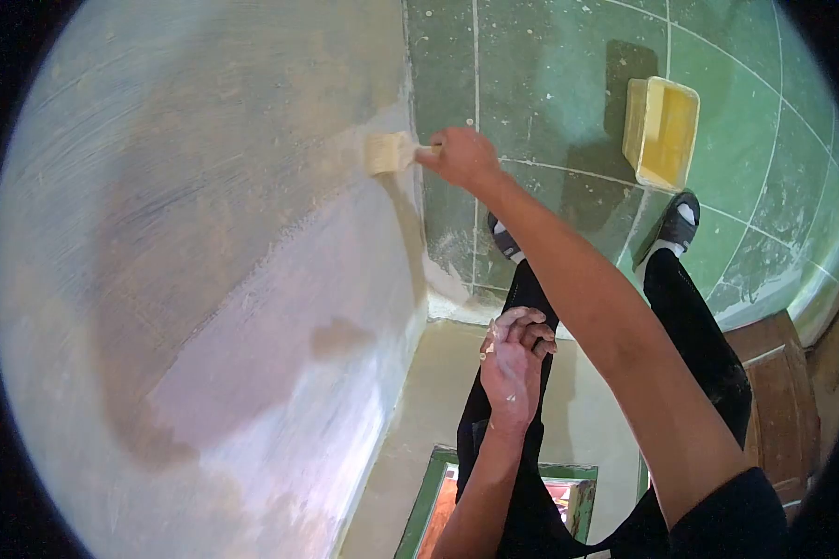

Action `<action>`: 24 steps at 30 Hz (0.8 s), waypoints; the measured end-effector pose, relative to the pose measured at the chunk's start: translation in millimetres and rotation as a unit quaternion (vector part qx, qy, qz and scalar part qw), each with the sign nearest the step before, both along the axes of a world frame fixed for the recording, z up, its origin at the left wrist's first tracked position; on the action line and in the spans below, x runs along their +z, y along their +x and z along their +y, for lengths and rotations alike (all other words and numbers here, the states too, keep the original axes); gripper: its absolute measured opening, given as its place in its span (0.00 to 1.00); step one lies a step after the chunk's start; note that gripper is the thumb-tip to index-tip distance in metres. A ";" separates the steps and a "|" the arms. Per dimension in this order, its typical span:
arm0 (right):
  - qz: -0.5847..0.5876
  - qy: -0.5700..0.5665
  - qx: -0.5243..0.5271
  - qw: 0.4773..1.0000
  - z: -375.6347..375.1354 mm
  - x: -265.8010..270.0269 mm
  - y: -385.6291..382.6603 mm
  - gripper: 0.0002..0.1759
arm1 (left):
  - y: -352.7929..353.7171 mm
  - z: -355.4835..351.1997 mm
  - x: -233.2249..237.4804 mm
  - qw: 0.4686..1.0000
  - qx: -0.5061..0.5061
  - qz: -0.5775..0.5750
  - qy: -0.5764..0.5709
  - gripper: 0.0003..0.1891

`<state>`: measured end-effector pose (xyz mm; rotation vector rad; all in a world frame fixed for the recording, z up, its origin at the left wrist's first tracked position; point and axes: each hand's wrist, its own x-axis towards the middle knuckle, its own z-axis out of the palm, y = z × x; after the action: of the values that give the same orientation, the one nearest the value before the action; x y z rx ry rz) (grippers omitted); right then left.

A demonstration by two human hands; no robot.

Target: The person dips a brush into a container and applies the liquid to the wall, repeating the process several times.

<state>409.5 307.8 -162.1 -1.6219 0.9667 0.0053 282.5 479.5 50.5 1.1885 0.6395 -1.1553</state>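
Observation:
My right hand (461,158) grips the handle of a paintbrush (391,154), its wide cream-coloured bristles against the wall (252,317) near the floor edge. Streaky beige-grey coating covers the upper part of that wall in view, meeting a paler whitish area along a slanting line. Lower down, my left hand (513,363) hangs in front of my leg with fingers loosely curled and somewhat apart. White smears mark its fingers and palm, and I see nothing held in it.
A rectangular yellow tub (662,135) stands on green floor tiles (550,84) spotted with white, close to my sandalled foot (682,219). Below are a green-framed opening (424,503) and a brown wooden panel (778,401). Shadows fall on the wall.

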 end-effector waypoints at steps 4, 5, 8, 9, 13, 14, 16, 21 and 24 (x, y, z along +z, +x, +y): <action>0.106 -0.044 0.030 0.993 -7.5 20.0 7.1 0.24 | -1.8 -3.4 1.0 1.000 -0.009 -0.015 -0.002 0.28; 0.078 -0.073 0.010 0.994 -7.9 37.0 13.6 0.24 | -1.6 -3.3 0.2 1.000 -0.008 -0.009 0.000 0.28; 0.016 -0.036 0.018 0.999 -17.9 92.1 15.5 0.26 | -4.3 -2.4 -0.2 1.000 0.011 0.007 -0.016 0.25; 0.025 -0.037 0.023 0.999 -21.4 108.1 3.6 0.26 | -6.2 -3.2 0.0 1.000 0.019 0.005 -0.021 0.24; -0.067 -0.025 0.007 0.997 -30.4 150.5 -62.0 0.24 | -15.3 -3.2 -1.6 0.999 0.020 0.012 0.028 0.25; -0.089 -0.031 -0.015 0.995 -38.3 159.3 -85.3 0.23 | -21.3 -7.0 0.9 0.999 0.020 0.009 0.030 0.25; -0.048 -0.018 -0.031 0.998 -59.2 172.4 -141.6 0.21 | -34.0 -12.6 -1.6 0.999 0.011 0.022 0.033 0.25; 0.100 -0.050 -0.091 0.989 -116.5 164.7 -308.3 0.15 | -63.6 -28.4 -7.9 1.000 -0.008 0.020 0.019 0.24; 0.205 -0.088 -0.066 0.973 -133.5 142.0 -371.0 0.17 | -70.1 -35.3 -5.7 1.000 -0.006 0.014 0.023 0.24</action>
<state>38.5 174.2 -20.1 -1.7518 1.4250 0.1750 212.5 444.2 44.8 1.2182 0.6859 -1.1742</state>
